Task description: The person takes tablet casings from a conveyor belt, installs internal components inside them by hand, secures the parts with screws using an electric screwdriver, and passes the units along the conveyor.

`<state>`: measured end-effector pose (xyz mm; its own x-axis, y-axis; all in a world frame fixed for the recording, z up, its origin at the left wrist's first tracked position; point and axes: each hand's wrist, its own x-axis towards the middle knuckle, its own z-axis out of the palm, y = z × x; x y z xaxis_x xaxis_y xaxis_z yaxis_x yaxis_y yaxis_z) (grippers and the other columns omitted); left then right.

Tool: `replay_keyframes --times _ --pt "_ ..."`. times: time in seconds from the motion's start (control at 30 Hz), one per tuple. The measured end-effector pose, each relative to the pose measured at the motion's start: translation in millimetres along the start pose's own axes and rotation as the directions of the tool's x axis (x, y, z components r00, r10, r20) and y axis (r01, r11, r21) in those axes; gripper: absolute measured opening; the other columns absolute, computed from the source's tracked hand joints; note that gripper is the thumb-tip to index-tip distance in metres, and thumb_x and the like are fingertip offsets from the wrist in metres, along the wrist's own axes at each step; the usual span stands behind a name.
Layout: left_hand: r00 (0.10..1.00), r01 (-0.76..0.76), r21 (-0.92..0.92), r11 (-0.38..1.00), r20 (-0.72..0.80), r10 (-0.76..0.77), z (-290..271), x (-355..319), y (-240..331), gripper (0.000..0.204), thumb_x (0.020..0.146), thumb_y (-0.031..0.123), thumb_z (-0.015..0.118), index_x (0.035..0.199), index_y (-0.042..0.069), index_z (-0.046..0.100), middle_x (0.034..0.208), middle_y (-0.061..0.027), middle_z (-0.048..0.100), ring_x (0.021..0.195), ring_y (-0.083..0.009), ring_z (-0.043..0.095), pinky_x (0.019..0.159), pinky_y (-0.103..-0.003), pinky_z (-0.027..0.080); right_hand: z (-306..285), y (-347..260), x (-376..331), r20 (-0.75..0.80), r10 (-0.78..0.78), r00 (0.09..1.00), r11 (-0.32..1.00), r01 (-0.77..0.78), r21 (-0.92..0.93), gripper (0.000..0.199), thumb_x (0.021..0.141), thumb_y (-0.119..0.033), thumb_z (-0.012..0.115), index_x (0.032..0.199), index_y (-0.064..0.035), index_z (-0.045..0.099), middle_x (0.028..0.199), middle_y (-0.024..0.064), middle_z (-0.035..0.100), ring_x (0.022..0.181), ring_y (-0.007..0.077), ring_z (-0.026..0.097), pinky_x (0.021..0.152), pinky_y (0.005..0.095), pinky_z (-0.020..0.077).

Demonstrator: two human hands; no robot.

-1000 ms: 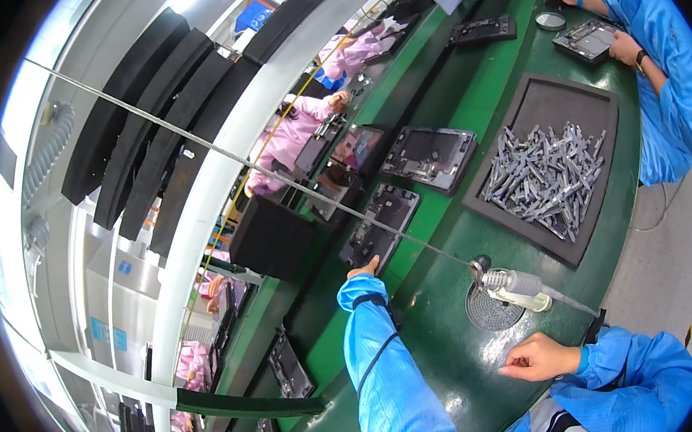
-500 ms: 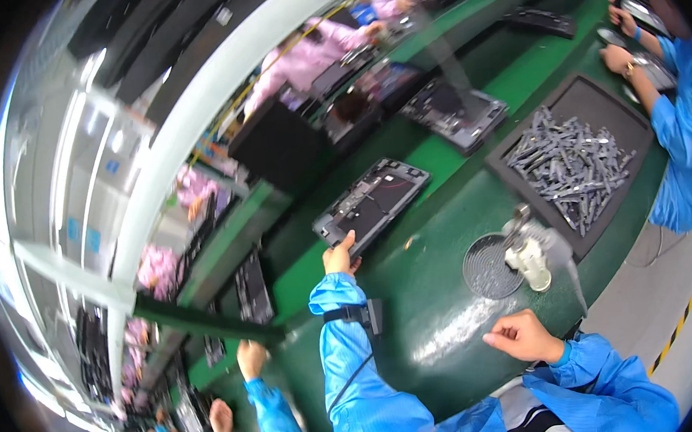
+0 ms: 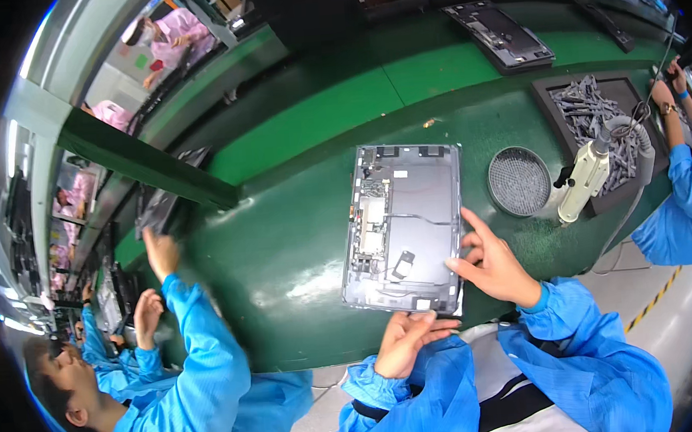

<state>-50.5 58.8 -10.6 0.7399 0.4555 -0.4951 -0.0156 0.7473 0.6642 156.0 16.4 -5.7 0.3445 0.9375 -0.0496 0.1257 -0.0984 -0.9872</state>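
A flat, dark tablet casing stands open-side up in front of me, with a circuit board along its left side and a thin cable across the middle. My right hand grips its right edge, thumb over the rim and index finger along the side. At the near edge, my left hand holds the lower right corner area, its thumb and fingertips at the rim. Part of the left fingers is hidden by the casing or by each other.
Right of the casing are a round dish of small pieces, a pale electric screwdriver and a dark tray of grey strips. Another open casing lies on the green belt. A co-worker's sleeve is close on my left.
The casing under my left hand has come from the belt to the table before me and turned. My right hand has moved onto its edge. The view has swung round.
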Motion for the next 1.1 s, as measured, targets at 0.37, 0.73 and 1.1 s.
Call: replay_keyframes --times 0.37,0.73,1.1 --pt "0.575 -0.236 0.971 0.029 0.115 0.810 -10 6 46 0.025 0.069 0.002 0.073 0.091 0.002 0.061 0.086 -0.0095 0.056 0.064 -0.0188 0.052 0.055 -0.028 0.042 -15 -22 16 -0.038 -0.583 0.812 0.499 0.321 -0.805 0.023 0.075 -0.005 0.066 0.098 -0.0036 0.064 0.094 0.0074 0.057 0.078 0.0275 0.060 0.067 0.0380 0.0485" --pt "0.624 -0.232 0.973 0.002 0.148 0.767 -5 13 47 0.036 0.063 0.003 0.077 0.095 0.001 0.060 0.087 -0.0112 0.055 0.078 -0.0257 0.055 0.066 -0.034 0.045 -11 -33 43 0.333 -0.108 0.937 0.758 0.294 -0.582 0.020 0.071 -0.013 0.074 0.083 -0.0030 0.061 0.081 0.0089 0.063 0.072 0.0281 0.063 0.063 0.0368 0.0491" --pt "0.775 -0.203 0.971 -0.129 0.240 0.585 18 24 46 0.012 0.074 0.008 0.069 0.083 0.005 0.061 0.078 -0.0089 0.056 0.071 -0.0299 0.058 0.062 -0.038 0.047 -10 -32 45 0.296 -0.057 0.953 0.930 0.158 -0.331 0.014 0.077 -0.012 0.070 0.087 -0.0018 0.068 0.068 0.0088 0.065 0.054 0.0131 0.057 0.052 0.0265 0.0442"
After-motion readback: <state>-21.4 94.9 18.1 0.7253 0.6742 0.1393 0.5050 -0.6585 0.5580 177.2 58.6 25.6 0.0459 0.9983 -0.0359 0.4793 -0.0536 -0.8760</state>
